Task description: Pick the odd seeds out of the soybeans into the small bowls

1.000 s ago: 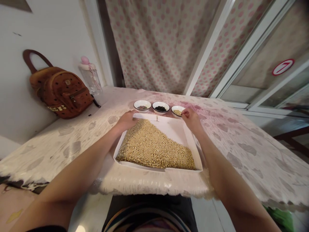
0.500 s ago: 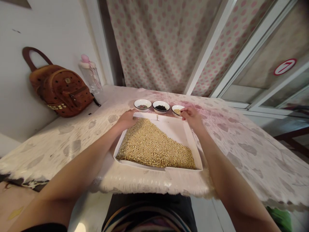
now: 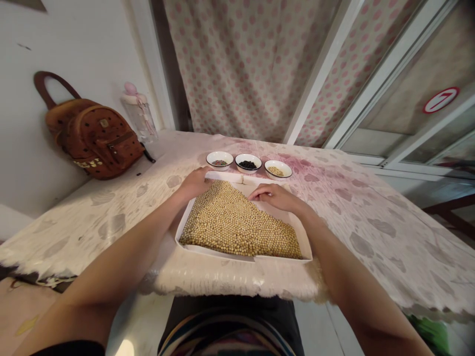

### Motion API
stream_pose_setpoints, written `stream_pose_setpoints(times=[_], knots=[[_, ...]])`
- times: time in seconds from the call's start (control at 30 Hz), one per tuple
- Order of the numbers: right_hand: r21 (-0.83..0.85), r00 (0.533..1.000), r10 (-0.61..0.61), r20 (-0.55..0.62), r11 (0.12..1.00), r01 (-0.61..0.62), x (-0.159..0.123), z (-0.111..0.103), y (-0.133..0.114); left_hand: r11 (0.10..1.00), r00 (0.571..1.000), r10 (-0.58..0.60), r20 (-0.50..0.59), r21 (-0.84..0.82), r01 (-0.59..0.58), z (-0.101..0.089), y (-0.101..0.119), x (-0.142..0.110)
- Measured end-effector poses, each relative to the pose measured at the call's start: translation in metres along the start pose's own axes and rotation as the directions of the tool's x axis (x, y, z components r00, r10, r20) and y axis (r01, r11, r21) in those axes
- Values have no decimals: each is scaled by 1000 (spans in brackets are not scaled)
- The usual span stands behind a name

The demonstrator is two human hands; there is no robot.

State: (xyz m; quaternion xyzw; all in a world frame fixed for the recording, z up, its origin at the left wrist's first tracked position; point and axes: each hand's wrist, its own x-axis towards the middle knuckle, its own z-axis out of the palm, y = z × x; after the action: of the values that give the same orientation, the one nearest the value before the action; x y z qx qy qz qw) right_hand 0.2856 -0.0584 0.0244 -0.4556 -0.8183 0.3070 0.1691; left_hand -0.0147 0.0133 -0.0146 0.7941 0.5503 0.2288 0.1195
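Resting: left hand (image 3: 195,183) is lying palm down on the far-left corner of a white card tray (image 3: 222,253), fingers loose, not grasping anything. Right hand (image 3: 274,196) is lying open across the tray's upper right, fingertips touching the top edge of the soybeans (image 3: 237,222), not clenched, nothing held. Beans are sitting in the tray as a packed triangular layer, w/ bare white tray showing upper right.

Just past the far rim, three small white bowls are standing on the leaf-print tablecloth (image 3: 356,222): left bowl (image 3: 219,159) w/ mixed seeds, middle bowl (image 3: 248,163) w/ black beans, right bowl (image 3: 277,170) w/ soybeans. Nothing is blocking the hands from the bowls. Brown backpack (image 3: 98,141) and water bottle (image 3: 139,116) are standing at the table's left end, against the wall.

Vs earlier frame: right hand is off the right bowl, now on tray, so bowl is showing in full; left hand is staying put.
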Motion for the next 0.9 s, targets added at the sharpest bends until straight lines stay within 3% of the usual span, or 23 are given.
stream_pose_setpoints(times=[0.23, 0.5, 0.77, 0.9], knots=[[-110, 987, 18, -160, 993, -35, 1, -2, 11, 1000, 1000, -10, 4, 6, 10, -1, 1, 0], [-114, 998, 15, -58, 993, -21, 0, 5, 15, 1000, 1000, 2, 2, 2, -2, 0, 0, 0], [-309, 993, 17, -118, 950, -53, 1, 11, 12, 1000, 1000, -2, 8, 9, 2, -1, 1, 0], [-313, 986, -11, -163, 949, -41, 3, 11, 15, 1000, 1000, 5, 0, 16, -5, -1, 2, 0]])
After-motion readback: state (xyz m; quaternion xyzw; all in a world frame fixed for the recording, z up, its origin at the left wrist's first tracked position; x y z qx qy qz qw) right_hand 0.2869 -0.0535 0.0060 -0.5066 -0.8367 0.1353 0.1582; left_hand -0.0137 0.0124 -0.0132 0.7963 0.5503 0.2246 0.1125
